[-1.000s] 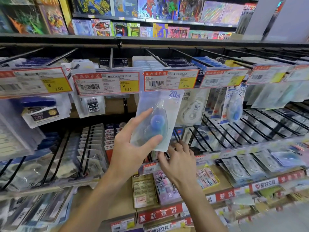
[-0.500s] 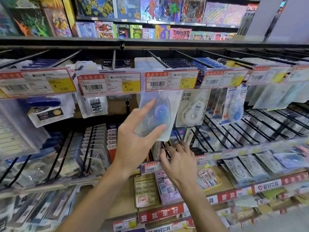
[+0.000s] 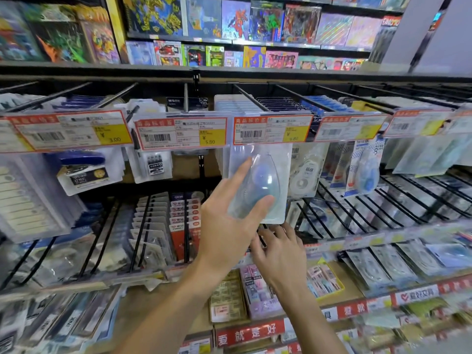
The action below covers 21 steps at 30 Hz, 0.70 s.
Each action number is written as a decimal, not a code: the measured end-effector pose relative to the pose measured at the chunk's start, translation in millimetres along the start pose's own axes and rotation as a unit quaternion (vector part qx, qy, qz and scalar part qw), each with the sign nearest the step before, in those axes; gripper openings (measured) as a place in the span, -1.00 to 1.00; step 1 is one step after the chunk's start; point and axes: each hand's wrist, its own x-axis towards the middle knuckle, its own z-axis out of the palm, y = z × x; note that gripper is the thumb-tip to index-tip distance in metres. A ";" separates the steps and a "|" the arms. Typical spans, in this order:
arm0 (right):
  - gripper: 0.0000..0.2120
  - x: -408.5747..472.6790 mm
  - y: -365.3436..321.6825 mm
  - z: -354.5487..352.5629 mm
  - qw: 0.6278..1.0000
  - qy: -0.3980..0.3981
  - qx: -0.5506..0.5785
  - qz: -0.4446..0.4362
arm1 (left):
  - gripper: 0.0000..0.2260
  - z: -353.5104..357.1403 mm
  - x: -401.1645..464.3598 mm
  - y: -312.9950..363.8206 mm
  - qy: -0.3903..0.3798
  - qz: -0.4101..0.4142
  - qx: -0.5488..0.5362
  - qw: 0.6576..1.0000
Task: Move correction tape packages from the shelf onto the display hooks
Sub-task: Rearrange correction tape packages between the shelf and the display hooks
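— One correction tape package (image 3: 260, 186) is in hand, as far as I can count. It sits up against the display hook (image 3: 251, 102) in the top row, its upper edge tucked behind the price tag (image 3: 272, 130).

— How would you expect it to handle?

— Light, I'd judge. A clear plastic blister with a blue dispenser inside: fairly stiff at the flat border, glossy and likely a bit slippery, with a bubble that could dent under a hard squeeze. Best held by the lower border, leaving the hang hole at the top free for the hook.

— And the hands?

— The left hand (image 3: 227, 221) grasps the package, thumb across the lower front and forefinger lying up its left side. The right hand (image 3: 278, 254) is just below, fingers spread and reaching in among the black hooks (image 3: 339, 213) of the next row; it hides what it touches, so I cannot tell whether it holds anything.

— How many more packages?

— On the holding hook a stack hangs behind the tag, too overlapped to count. To the right, one white-dispenser pack (image 3: 305, 175) shows at the front of its hook, then a blue one (image 3: 367, 169) further along. Four price tags in that row read clearly; others blur at the edges.
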 end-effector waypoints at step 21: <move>-0.53 0.7 -2.8 -0.2 1.000 0.012 -0.011 0.001 | -0.63 24.6 -10.8 -41.0 0.159 -0.097 -0.132 0.974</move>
